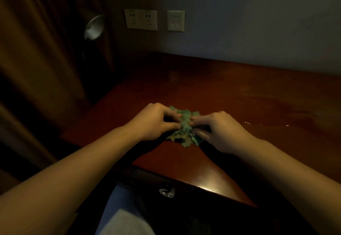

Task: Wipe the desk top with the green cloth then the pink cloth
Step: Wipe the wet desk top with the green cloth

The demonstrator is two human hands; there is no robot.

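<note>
My left hand (155, 122) and right hand (219, 131) both pinch the green cloth (184, 126), fingers curled into its crumpled folds from either side, thumbs tucked under. The cloth sits bunched on the desk top (239, 91), nearer the front edge than the wall edge and towards the left end. My knuckles point inward at each other, wrists low, and both bare forearms cross the front edge.

Beyond the cloth the dark red top runs open to the back edge along the wall and far out to the right, where a glossy patch (276, 116) catches the light. Under the front edge hangs a metal drawer handle (167, 192).

Past the left edge stand a lamp (94, 27) and a brown curtain (36, 50). On the wall are a double socket plate (141, 20) and a switch plate (175, 20); their markings are too small to read.
</note>
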